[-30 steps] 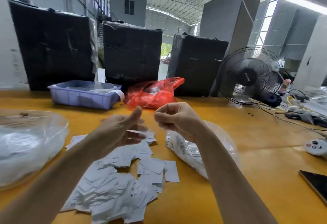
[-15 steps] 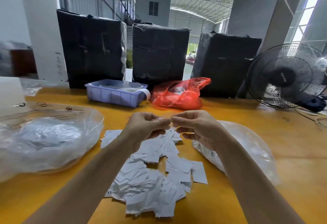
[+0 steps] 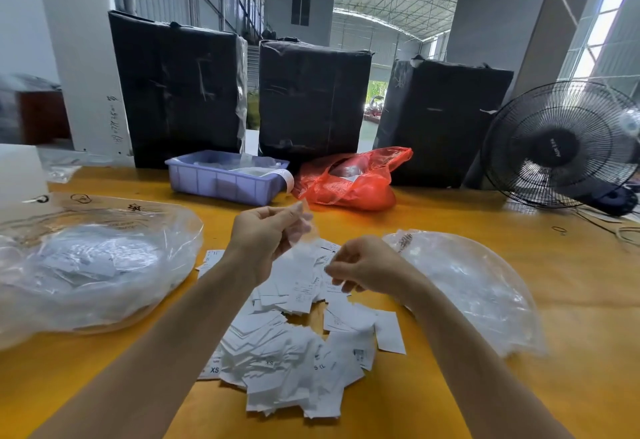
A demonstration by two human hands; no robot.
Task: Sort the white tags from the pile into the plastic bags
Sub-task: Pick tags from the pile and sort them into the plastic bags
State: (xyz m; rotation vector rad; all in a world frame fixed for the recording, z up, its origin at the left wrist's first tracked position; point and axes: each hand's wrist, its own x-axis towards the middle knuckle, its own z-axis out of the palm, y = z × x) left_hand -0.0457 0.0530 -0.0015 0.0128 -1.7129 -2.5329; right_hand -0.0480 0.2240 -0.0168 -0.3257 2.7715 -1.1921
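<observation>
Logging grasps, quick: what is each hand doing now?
Left hand: pinches a small clear bag.
Right hand: fingers curled; holding anything cannot be told.

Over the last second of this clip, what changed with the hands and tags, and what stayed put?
The hands came together above the tag pile half a second ago, then parted. The left hand rose, holding a blurred thin white piece, seemingly a tag; the right hand dropped toward the pile, fingers curled, whether on anything is unclear. The pile, the left bag and right bag appear unmoved; the camera panned left.
</observation>
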